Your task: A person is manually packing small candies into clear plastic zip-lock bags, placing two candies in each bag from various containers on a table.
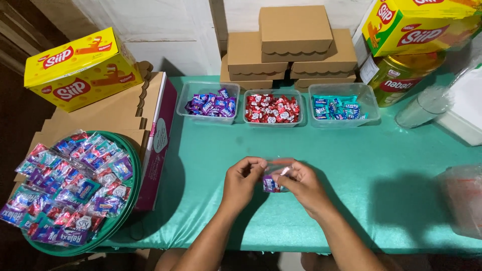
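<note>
My left hand (242, 179) and my right hand (300, 183) meet over the green tablecloth (351, 165), both pinching a small clear plastic bag (275, 176) with a purple sweet and other wrapped sweets inside. Behind them stand three clear tubs: one of purple sweets (210, 105), one of red sweets (272, 108), one of teal sweets (335, 108). A round green tray (131, 165) at the left is heaped with several filled sweet bags.
Closed brown cardboard boxes (293, 45) are stacked at the back. Yellow snack boxes sit at the left (80, 68) and top right (416, 25). Flat cardboard box blanks (150, 100), a green tin (401, 75), a clear glass (424, 108) and a plastic bag (464, 198) lie around.
</note>
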